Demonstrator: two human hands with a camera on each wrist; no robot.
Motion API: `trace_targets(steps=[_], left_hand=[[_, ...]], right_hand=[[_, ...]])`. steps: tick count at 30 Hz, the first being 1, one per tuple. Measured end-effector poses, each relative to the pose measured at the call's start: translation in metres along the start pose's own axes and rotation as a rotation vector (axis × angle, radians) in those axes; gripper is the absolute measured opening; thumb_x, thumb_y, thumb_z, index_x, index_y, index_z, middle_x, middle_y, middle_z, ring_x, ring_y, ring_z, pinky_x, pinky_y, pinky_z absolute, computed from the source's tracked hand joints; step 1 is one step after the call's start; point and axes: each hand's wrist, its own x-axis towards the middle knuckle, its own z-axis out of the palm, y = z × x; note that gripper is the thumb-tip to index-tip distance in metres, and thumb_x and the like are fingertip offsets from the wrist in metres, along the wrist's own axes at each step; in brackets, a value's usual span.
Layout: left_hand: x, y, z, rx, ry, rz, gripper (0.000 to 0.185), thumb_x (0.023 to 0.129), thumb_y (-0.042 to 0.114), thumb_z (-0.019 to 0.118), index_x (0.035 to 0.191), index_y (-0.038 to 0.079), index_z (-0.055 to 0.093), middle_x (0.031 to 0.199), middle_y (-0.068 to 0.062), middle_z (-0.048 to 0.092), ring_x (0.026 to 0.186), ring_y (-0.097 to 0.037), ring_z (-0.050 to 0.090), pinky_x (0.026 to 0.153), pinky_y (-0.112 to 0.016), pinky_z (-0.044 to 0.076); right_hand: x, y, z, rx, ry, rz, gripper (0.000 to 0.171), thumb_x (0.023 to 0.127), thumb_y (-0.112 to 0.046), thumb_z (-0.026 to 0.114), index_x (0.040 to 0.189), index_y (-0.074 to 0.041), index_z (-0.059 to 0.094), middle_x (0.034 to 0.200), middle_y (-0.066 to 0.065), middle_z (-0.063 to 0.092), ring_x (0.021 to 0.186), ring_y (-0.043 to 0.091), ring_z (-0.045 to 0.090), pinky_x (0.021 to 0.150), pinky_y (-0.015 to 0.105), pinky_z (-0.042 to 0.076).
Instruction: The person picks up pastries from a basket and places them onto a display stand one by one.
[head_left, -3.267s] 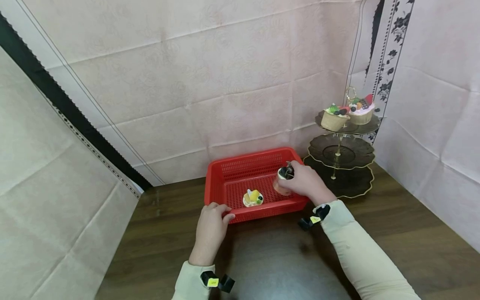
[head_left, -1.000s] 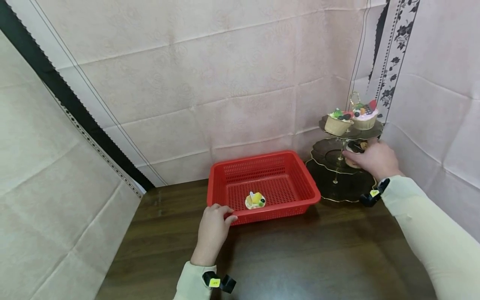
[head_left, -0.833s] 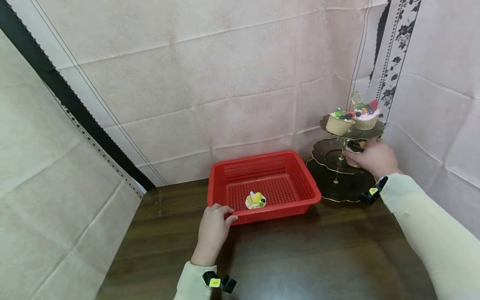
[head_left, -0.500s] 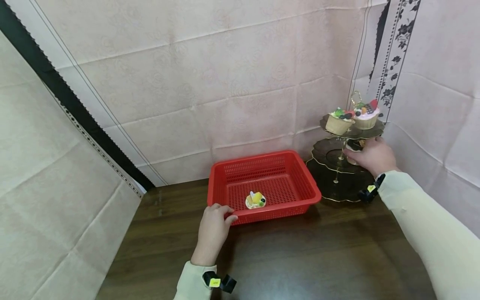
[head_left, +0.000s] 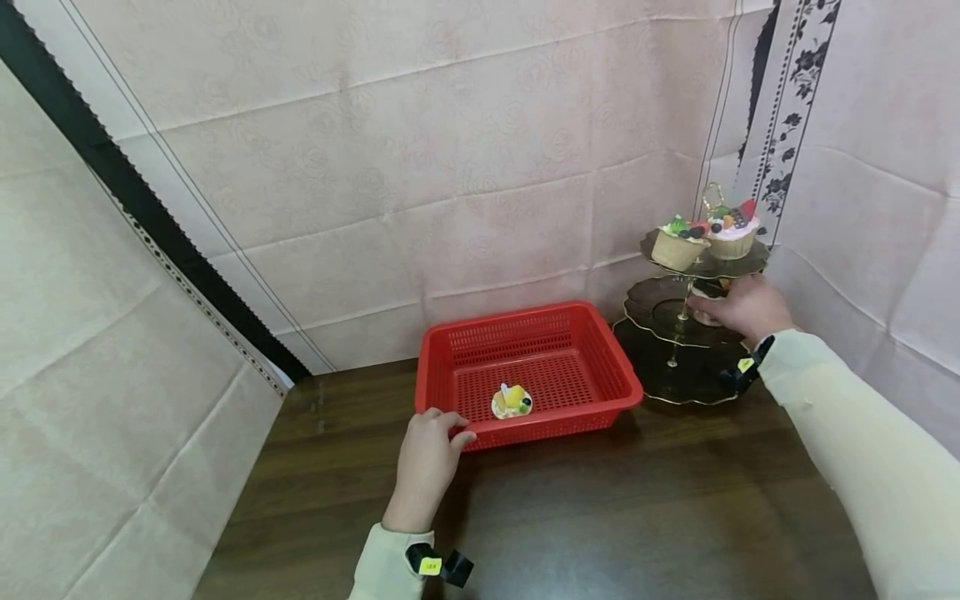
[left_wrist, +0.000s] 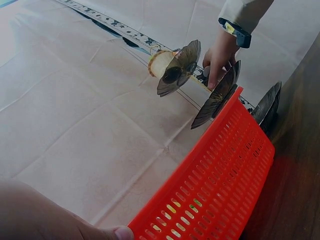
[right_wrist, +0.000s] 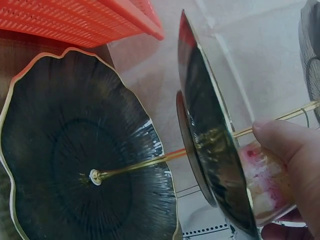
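My right hand (head_left: 753, 310) grips a dessert cup (right_wrist: 265, 182) with pink and cream layers in a clear wall. The cup is at the middle plate of a dark, gold-edged three-tier stand (head_left: 652, 312); its dark topping is largely hidden under the top plate. In the right wrist view, my thumb lies along the cup's near side, close to the gold post. My left hand (head_left: 426, 458) pinches the front left rim of a red plastic basket (head_left: 517, 333). Inside the basket sits a small cake (head_left: 512, 402) with yellow fruit on top.
Two fruit-topped cupcakes, one with green and red topping (head_left: 678, 248) and one with pink cream (head_left: 731, 237), stand on the top plate. The stand is close to the cloth-covered walls (head_left: 487, 167) at the right corner of the wooden table (head_left: 600, 517).
My right hand has carried the dessert cup from the basket rightward to the stand's middle plate. Lately it has shifted slightly farther under the top plate. The left hand stays at the basket rim.
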Motion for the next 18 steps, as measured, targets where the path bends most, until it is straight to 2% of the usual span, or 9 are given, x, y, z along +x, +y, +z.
trace_targets(steps=[7, 10, 13, 16, 18], left_hand=[[0.0000, 0.0008, -0.0006, -0.011, -0.003, -0.004, 0.023, 0.085, 0.028, 0.083, 0.103, 0.014, 0.079, 0.091, -0.003, 0.066, 0.087, -0.021, 0.053, 0.079, -0.038, 0.054], [0.0001, 0.0007, 0.0003, -0.010, -0.003, -0.003, 0.023, 0.085, 0.027, 0.082, 0.104, 0.014, 0.079, 0.092, -0.004, 0.067, 0.087, -0.022, 0.053, 0.079, -0.038, 0.054], [0.0000, 0.0006, 0.0013, -0.008, -0.002, -0.004, 0.023, 0.085, 0.027, 0.082, 0.104, 0.014, 0.079, 0.093, -0.005, 0.067, 0.088, -0.022, 0.054, 0.079, -0.038, 0.054], [-0.0004, 0.0004, 0.0018, -0.011, 0.001, -0.007, 0.023, 0.085, 0.027, 0.082, 0.104, 0.014, 0.079, 0.094, -0.006, 0.067, 0.089, -0.023, 0.054, 0.079, -0.039, 0.054], [-0.0005, 0.0002, 0.0019, -0.013, 0.003, -0.007, 0.023, 0.085, 0.026, 0.082, 0.104, 0.014, 0.079, 0.094, -0.005, 0.067, 0.090, -0.023, 0.054, 0.080, -0.039, 0.055]], right_hand=[[-0.0002, -0.0004, -0.0053, -0.007, -0.040, 0.003, 0.063, 0.087, -0.067, 0.065, 0.069, -0.008, 0.050, 0.065, 0.008, 0.052, 0.058, 0.027, 0.052, 0.050, 0.039, 0.038], [-0.0016, 0.0005, -0.0066, -0.032, -0.033, 0.000, 0.065, 0.086, -0.068, 0.065, 0.067, -0.008, 0.051, 0.062, 0.008, 0.052, 0.056, 0.027, 0.051, 0.049, 0.039, 0.038], [-0.0030, 0.0025, -0.0069, -0.051, 0.001, -0.020, 0.068, 0.083, -0.069, 0.068, 0.072, -0.003, 0.055, 0.067, 0.013, 0.057, 0.060, 0.030, 0.055, 0.052, 0.044, 0.041], [-0.0044, 0.0047, -0.0070, -0.022, 0.047, -0.058, 0.075, 0.081, -0.066, 0.073, 0.100, 0.006, 0.060, 0.091, 0.026, 0.065, 0.079, 0.041, 0.061, 0.068, 0.055, 0.048], [-0.0053, 0.0059, -0.0071, 0.015, 0.073, -0.079, 0.084, 0.080, -0.063, 0.076, 0.123, 0.006, 0.056, 0.111, 0.032, 0.063, 0.095, 0.048, 0.061, 0.080, 0.063, 0.047]])
